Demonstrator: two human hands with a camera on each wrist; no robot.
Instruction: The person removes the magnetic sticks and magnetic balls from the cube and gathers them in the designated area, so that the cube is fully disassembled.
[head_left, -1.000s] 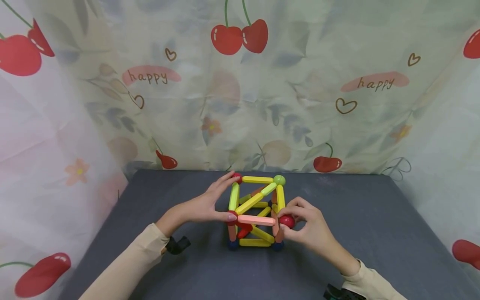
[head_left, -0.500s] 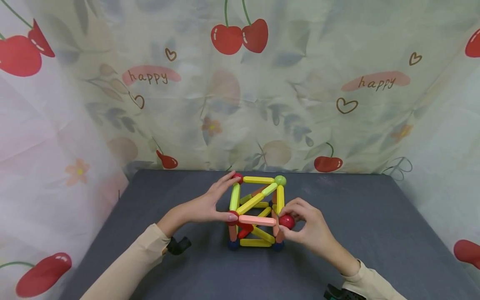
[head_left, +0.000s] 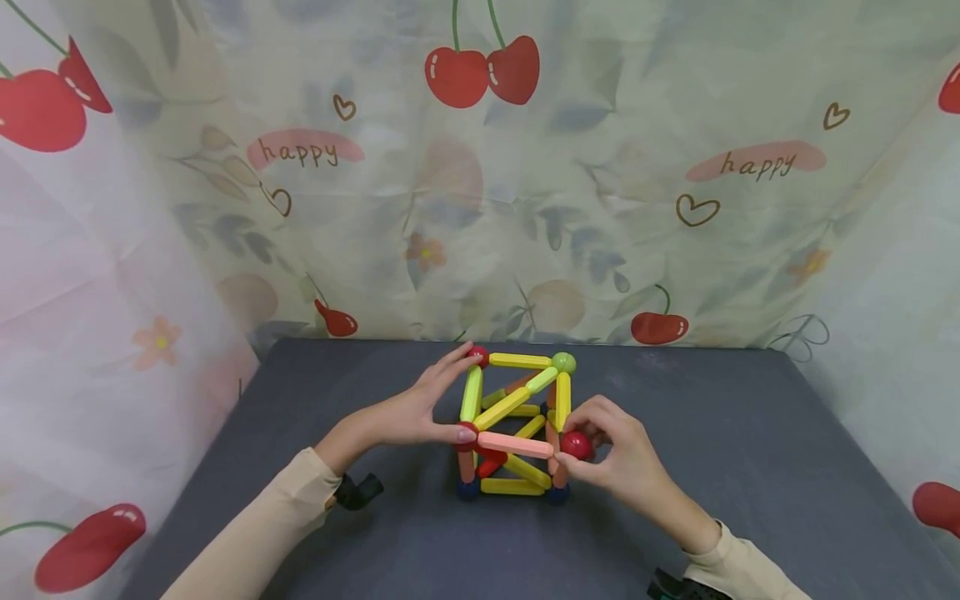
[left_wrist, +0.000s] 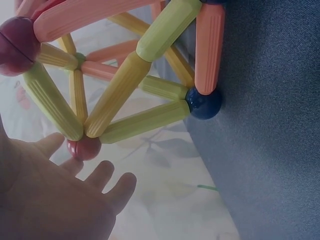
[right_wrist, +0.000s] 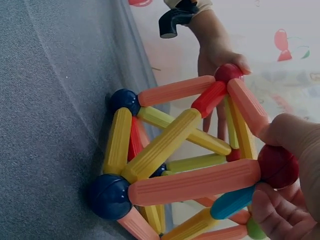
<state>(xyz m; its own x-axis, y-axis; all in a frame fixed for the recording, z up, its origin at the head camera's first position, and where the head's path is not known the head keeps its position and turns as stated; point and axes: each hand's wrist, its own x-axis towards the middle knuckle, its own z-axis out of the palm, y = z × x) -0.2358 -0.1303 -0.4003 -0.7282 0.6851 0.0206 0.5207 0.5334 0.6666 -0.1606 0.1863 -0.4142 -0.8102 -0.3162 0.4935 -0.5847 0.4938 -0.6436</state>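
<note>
A frame of magnetic rods and balls (head_left: 501, 410) stands on the table in the head view. My right hand (head_left: 618, 446) pinches a red ball (head_left: 577, 445) at its near right upper corner. In the right wrist view, a long pink rod (right_wrist: 197, 182) runs from that ball to a dark blue ball (right_wrist: 110, 196), and my thumb lies by the end of another pink rod (right_wrist: 247, 106). My left hand (head_left: 408, 412) spans the left side with fingers extended. Its thumb touches the near left red ball (right_wrist: 229, 73); its fingertips reach the far left red ball (left_wrist: 84, 148).
Dark grey cloth covers the table (head_left: 375, 542). A patterned curtain (head_left: 480, 192) with cherries hangs behind and along both sides. A green ball (head_left: 563, 362) tops the frame's far right corner. A blue rod (right_wrist: 232, 201) shows near my right fingers.
The front pink rod's right end has dipped slightly toward my right thumb. The right hand and its red ball have barely shifted; the left hand keeps its place.
</note>
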